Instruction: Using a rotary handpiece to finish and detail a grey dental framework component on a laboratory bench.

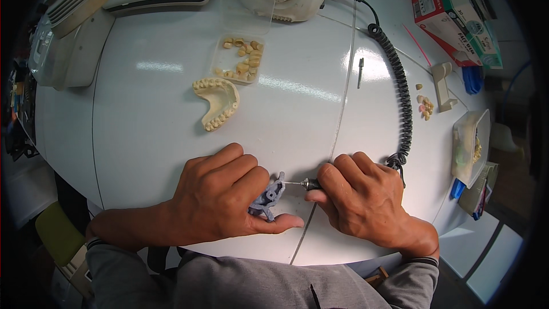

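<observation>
White table [143, 137]: left hand [220, 197] is gripping a grey casting [267, 197]; right hand [360, 197] is grasping a handpiece [311, 183], its bur touching the casting.

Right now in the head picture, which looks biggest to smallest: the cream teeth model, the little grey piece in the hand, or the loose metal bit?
1. Cream teeth model
2. Grey piece, though it sits nearer the camera and the left hand partly hides it, so this is unsure
3. Loose metal bit
</observation>
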`<state>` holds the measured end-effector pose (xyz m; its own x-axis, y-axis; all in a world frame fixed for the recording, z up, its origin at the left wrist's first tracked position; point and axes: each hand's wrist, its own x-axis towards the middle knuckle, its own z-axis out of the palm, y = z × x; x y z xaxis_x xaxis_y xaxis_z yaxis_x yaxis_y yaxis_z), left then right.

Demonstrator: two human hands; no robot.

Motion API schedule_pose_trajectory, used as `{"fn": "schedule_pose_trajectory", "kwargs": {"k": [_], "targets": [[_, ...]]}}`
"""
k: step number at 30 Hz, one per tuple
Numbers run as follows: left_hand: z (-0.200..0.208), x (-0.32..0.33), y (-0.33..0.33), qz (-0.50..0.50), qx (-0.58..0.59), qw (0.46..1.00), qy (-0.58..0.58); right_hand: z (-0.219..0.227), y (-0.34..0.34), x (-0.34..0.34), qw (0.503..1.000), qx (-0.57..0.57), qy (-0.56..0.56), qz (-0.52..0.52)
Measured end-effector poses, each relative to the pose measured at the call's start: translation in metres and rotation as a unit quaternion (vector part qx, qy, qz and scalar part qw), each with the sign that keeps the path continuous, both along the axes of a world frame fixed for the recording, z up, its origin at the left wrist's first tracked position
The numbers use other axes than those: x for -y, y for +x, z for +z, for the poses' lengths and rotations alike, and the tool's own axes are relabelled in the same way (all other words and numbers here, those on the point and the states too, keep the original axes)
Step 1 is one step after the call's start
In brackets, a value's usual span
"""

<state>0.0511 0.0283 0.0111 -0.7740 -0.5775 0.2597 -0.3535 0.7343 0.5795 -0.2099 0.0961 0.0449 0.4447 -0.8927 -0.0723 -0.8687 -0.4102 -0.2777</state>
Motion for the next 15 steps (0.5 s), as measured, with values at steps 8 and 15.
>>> {"fn": "schedule_pose_trajectory", "kwargs": {"k": [8, 15], "targets": [[0.0004, -0.0001, 0.0, 0.003, 0.0, 1.0, -0.001, -0.0007, -0.0006, 0.0005, 1.0, 0.0, 0.001, 0.003], [0.0001, 0.0001, 0.0, 0.003, 0.003, 1.0, -0.001, -0.0002, -0.0009, 0.0006, 1.0, 0.003, -0.001, 0.003]]}}
